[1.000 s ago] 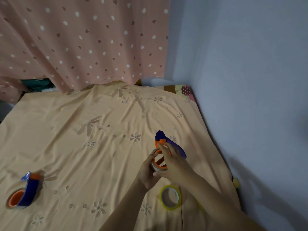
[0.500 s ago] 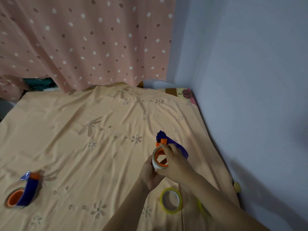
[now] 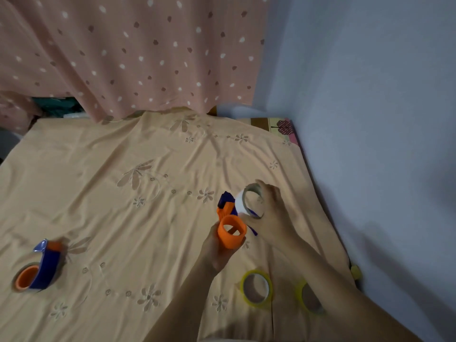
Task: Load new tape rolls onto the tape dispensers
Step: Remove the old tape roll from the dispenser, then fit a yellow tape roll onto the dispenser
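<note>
Head view is showing two yellow-rimmed tape rolls (image 3: 256,288) lying flat, nearest. Beyond, the left hand (image 3: 217,250) is gripping the dispenser (image 3: 230,228), its ribbed orange plastic drum opening upward. Just past it, the right hand (image 3: 274,213) is pinching a smooth white core ring (image 3: 249,201).

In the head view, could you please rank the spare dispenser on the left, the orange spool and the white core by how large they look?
1. spare dispenser
2-3. orange spool and white core: look alike, so unranked.
</note>
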`<action>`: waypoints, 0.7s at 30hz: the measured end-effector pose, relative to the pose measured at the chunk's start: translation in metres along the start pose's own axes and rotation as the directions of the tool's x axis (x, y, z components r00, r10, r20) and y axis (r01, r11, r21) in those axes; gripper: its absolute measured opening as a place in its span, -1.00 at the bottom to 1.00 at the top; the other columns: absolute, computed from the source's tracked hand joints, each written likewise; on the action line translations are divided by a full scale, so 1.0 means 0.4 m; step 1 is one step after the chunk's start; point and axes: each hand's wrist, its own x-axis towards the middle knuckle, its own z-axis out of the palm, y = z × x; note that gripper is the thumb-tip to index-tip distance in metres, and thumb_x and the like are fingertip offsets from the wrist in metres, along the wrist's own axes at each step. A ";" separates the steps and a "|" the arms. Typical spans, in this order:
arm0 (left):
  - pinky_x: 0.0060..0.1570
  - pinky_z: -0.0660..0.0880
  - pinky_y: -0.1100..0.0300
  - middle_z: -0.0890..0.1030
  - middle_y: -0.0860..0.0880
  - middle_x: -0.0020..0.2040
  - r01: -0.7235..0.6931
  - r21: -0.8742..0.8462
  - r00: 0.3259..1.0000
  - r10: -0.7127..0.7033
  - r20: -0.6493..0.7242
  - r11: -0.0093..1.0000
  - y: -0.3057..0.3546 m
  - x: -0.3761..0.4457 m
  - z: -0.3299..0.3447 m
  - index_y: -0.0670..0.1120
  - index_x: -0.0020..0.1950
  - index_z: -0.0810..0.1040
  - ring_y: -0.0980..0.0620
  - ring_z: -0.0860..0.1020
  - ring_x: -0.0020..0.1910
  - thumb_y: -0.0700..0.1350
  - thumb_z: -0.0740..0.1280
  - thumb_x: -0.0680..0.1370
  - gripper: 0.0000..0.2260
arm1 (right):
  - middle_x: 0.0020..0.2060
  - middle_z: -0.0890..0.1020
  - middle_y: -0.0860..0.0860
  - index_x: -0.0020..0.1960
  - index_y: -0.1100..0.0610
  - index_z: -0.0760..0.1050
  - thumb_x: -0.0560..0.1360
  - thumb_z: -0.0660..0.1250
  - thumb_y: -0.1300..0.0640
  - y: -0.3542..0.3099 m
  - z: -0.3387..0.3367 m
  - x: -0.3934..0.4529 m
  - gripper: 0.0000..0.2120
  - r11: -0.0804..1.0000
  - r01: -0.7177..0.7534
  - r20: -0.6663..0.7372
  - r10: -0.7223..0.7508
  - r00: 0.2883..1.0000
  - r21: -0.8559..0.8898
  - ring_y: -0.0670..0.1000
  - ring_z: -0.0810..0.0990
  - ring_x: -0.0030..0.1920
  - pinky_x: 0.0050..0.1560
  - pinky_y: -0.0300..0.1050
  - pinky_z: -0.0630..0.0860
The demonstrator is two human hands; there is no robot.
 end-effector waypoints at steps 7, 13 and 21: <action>0.05 0.50 -0.03 0.67 -0.16 0.09 -0.096 -0.029 0.985 0.091 -0.149 0.995 0.021 -0.005 -0.096 -0.05 0.21 0.61 -0.12 0.60 0.03 -0.02 0.11 0.69 -0.69 | 0.35 0.30 0.19 0.50 0.13 0.17 0.32 0.56 0.00 0.237 0.123 -0.039 -0.11 0.890 -0.382 -0.020 0.390 0.921 -0.248 0.26 0.41 0.26 0.16 0.13 0.55; 0.07 0.50 -0.01 0.68 -0.14 0.02 -0.104 -0.049 0.981 0.095 -0.167 0.993 0.031 -0.018 -0.144 -0.06 0.18 0.58 -0.10 0.60 0.00 0.05 0.07 0.72 -0.67 | 0.35 0.34 0.15 0.50 0.13 0.17 0.31 0.51 -0.18 0.268 0.232 -0.053 -0.07 0.813 -0.320 0.122 0.425 0.897 -0.486 0.24 0.44 0.26 0.20 0.14 0.49; 0.07 0.58 -0.01 0.71 -0.12 0.13 -0.055 -0.024 0.985 0.051 -0.167 0.998 0.028 -0.033 -0.176 -0.02 0.35 0.54 -0.09 0.64 0.10 0.10 0.08 0.72 -0.63 | 0.41 0.29 0.09 0.52 0.06 0.12 0.38 0.47 -0.08 0.275 0.313 -0.060 -0.16 0.798 -0.202 0.274 0.415 0.868 -0.568 0.19 0.38 0.35 0.30 0.11 0.42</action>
